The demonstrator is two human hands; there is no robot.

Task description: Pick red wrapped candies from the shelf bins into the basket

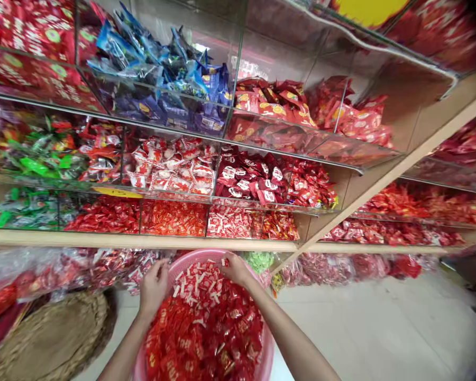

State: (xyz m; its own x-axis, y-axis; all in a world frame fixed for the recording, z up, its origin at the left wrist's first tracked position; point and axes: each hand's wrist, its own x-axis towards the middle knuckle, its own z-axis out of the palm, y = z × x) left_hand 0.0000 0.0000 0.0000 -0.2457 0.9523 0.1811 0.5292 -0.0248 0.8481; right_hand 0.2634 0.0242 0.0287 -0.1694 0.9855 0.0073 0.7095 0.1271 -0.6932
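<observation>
A pink plastic basket (pixel 267 346) stands below me, filled with wrapped candies. Small white-and-red candies (pixel 196 283) lie at its far side, with orange-red packets (pixel 174 338) at the near left and dark red ones (pixel 238 323) at the right. My left hand (pixel 154 288) is at the basket's left rim, fingers curled together; what they hold, if anything, is hidden. Over the far right part of the basket, my right hand (pixel 235 269) pinches a small white-and-red wrapped candy (pixel 225 262).
Wooden shelves (pixel 222 242) with clear bins of candies rise in front. Bagged goods (pixel 333 269) lie beneath the lowest board. A round woven stool (pixel 55 338) stands at the left. Pale tiled floor (pixel 353 328) extends to the right.
</observation>
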